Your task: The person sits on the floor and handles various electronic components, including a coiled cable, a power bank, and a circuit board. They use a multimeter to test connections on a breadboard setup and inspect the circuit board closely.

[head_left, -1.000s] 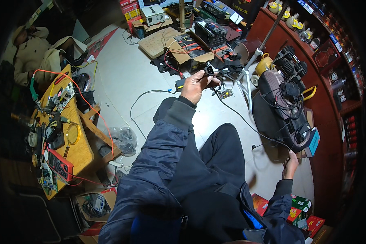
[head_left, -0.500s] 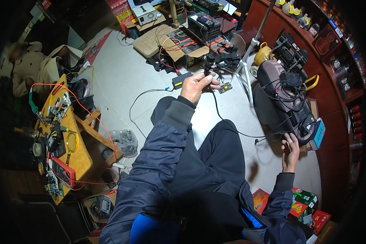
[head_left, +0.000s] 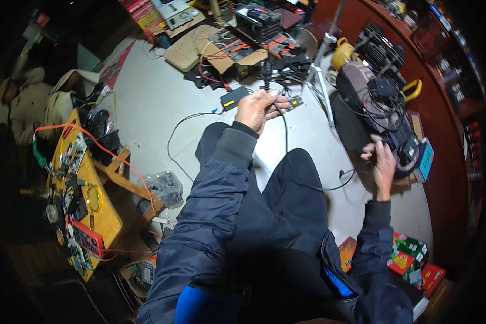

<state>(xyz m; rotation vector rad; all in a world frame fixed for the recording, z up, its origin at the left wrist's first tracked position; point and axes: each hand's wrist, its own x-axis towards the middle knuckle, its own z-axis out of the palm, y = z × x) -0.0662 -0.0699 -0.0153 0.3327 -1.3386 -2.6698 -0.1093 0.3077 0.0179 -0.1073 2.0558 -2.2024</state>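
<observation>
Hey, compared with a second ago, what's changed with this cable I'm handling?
Your right grip let go of the black power cable and moved forward, now empty near the air compressor. The cable, stretched between both grips before, now droops in a loop past your right knee. The plug has turned to point forward. Your left grip still holds that end; the compressor and red multimeter stayed put.
</observation>
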